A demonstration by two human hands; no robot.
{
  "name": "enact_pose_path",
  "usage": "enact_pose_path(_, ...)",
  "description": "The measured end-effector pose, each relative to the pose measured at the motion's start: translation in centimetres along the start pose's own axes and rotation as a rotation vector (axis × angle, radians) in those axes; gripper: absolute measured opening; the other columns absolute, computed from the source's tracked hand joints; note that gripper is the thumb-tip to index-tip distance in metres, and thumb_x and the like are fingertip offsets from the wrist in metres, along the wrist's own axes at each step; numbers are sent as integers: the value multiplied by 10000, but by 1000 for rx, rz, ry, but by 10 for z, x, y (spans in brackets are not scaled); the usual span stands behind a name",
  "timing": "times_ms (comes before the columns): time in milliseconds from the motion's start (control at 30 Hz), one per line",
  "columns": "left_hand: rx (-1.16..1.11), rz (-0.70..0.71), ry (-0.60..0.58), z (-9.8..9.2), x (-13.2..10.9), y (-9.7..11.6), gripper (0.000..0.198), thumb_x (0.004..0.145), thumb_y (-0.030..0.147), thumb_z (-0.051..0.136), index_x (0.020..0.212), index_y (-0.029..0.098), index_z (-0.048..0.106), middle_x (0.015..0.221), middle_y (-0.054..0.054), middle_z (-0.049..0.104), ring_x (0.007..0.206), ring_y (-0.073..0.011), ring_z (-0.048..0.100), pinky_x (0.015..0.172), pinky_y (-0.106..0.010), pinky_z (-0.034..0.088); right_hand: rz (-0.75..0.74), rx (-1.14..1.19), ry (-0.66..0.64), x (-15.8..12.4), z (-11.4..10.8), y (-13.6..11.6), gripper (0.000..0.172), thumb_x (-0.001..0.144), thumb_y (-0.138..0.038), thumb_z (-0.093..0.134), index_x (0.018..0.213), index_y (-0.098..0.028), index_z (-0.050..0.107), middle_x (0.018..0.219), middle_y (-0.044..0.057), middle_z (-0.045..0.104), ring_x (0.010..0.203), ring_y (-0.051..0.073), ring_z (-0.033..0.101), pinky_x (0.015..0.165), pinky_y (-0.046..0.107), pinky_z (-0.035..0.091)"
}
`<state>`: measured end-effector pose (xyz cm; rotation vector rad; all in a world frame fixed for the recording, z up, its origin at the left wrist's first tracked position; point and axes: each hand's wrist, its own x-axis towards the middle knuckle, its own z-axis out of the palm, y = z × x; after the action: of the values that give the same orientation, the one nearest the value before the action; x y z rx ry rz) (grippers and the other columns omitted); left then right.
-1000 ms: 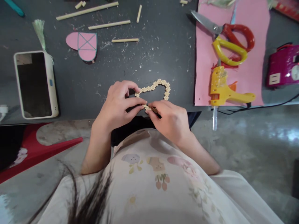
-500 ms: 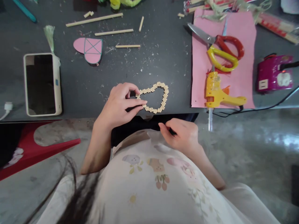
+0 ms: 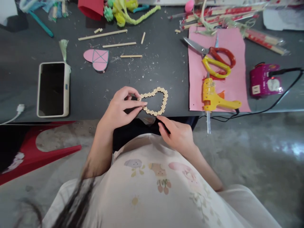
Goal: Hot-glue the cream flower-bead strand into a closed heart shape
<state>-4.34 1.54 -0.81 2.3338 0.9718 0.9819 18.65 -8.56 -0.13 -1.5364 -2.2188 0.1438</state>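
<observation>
A heart ring (image 3: 163,100) lies flat near the middle of the frame, close to the near edge of the dark table (image 3: 166,63). It is made of lots of tiny cream-colored bits stuck side by side in a bumpy line. The middle of the heart is open, so the dark table shows through. Its pointy end aims toward the left of the frame and its two round bumps sit at the right.

The left hand (image 3: 120,109) is just left of the heart. Its fingers (image 3: 139,103) pinch the pointy end, with a long finger on top and the thumb under it. The other fingers are bent above the ring, and they are only a little bit open.

The right hand (image 3: 178,134) is lower, right of the middle, below the table edge. Its fingers (image 3: 162,122) are bunched close together and their tips come right up near the bottom of the heart. Whether they touch it or hold some little thing, I cannot tell.

To the right, on a pink paper (image 3: 228,88), lie a yellow glue gun (image 3: 213,98) and scissors (image 3: 217,60). A phone (image 3: 53,88) lies at the left, and a small pink paper heart (image 3: 97,58) and thin sticks (image 3: 118,45) lie higher up.
</observation>
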Motion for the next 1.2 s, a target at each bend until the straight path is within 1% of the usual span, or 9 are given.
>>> enact_pose_path(100, -11, -27, 143, -2, 0, 3, 213, 865, 135, 620, 935, 277, 762, 957, -25, 650, 818, -138, 602, 697, -299, 507, -5, 6, 9, 0, 3, 1, 256, 944, -209, 531, 1113, -179, 721, 744, -21, 759, 543, 78, 625, 511, 259, 343)
enact_pose_path(167, -15, -61, 245, -3, -2, 5, 225, 867, 117, 594, 889, 276, 753, 897, -16, 653, 786, -135, 606, 674, -300, 504, -10, 25, 15, 0, 4, 1, 255, 949, -209, 519, 1092, -178, 728, 748, -13, 763, 553, 77, 631, 513, 253, 348)
enact_pose_path(233, -13, -123, 299, -3, -3, 5, 231, 878, 125, 579, 851, 289, 740, 878, -8, 655, 756, -129, 597, 650, -301, 495, -26, 47, 32, -1, 5, 1, 242, 949, -201, 518, 1057, -173, 733, 742, -11, 761, 561, 76, 638, 516, 245, 356)
enact_pose_path(300, -16, -171, 307, -3, -5, 4, 234, 881, 131, 572, 827, 296, 728, 883, -5, 658, 743, -124, 591, 635, -300, 486, -55, 64, 57, -1, 5, 0, 213, 939, -186, 536, 1021, -165, 732, 736, -13, 757, 566, 77, 645, 518, 240, 366)
enact_pose_path(367, -29, -173, 320, -2, -5, 2, 229, 863, 121, 579, 807, 290, 723, 876, -2, 658, 742, -123, 592, 629, -300, 483, -84, 77, 75, -1, 5, 0, 184, 926, -172, 558, 994, -156, 728, 733, -15, 755, 568, 77, 650, 521, 238, 373)
enact_pose_path(533, -74, -91, 349, 0, -4, -4, 241, 810, 76, 596, 794, 272, 734, 852, 11, 658, 726, -117, 593, 622, -295, 487, -110, 85, 96, -1, 7, -1, 161, 929, -176, 560, 926, -161, 720, 696, -27, 739, 540, 66, 630, 516, 237, 362)
enact_pose_path(667, -83, -114, 345, 0, -5, -4, 284, 768, 38, 597, 785, 283, 739, 840, 20, 655, 723, -116, 592, 618, -282, 474, -122, 101, 95, -1, 7, 0, 153, 926, -174, 564, 933, -162, 716, 680, -32, 729, 524, 64, 608, 513, 248, 349)
enact_pose_path(933, -87, -144, 317, -1, -5, -3, 299, 780, 44, 584, 790, 299, 741, 839, 21, 655, 712, -112, 586, 578, -255, 453, -129, 102, 83, -2, 7, 0, 170, 936, -182, 548, 941, -168, 717, 664, -42, 721, 510, 62, 595, 501, 264, 328)
enact_pose_path(1200, -82, -164, 296, -1, -6, -1, 275, 762, 24, 585, 766, 247, 747, 830, 9, 661, 715, -102, 589, 571, -238, 444, -141, 120, 82, -1, 8, 2, 152, 921, -177, 561, 929, -169, 713, 618, -53, 687, 490, 62, 568, 495, 269, 313)
